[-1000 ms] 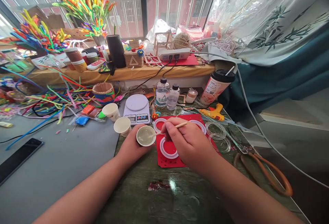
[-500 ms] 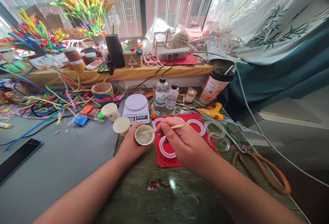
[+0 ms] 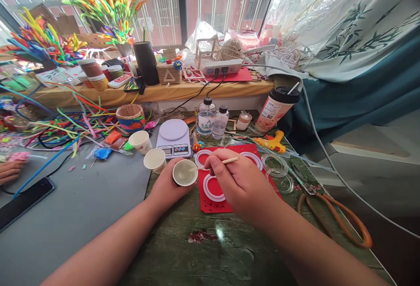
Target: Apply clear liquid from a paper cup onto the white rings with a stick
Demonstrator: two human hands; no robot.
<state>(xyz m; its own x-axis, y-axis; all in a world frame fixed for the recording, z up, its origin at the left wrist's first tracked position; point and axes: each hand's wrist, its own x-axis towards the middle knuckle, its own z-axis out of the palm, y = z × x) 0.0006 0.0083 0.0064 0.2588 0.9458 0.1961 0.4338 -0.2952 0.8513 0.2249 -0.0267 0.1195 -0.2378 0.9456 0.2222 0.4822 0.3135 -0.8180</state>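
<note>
Greyish liquid blurs the end of the stick pinched in right grip, left grip clasping the cup

White-rimmed cup, pale tan stick

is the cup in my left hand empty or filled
Not empty: cloudy liquid shows inside the cup, below its rim. I can't tell its depth.

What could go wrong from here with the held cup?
The left hand holds a cup of liquid; tilting it could spill some. The right hand's stick reaches into it; lifted out, it might drip on the white ring or red mat. A second cup stands close beside the left hand, so a sideways move might knock it.
</note>
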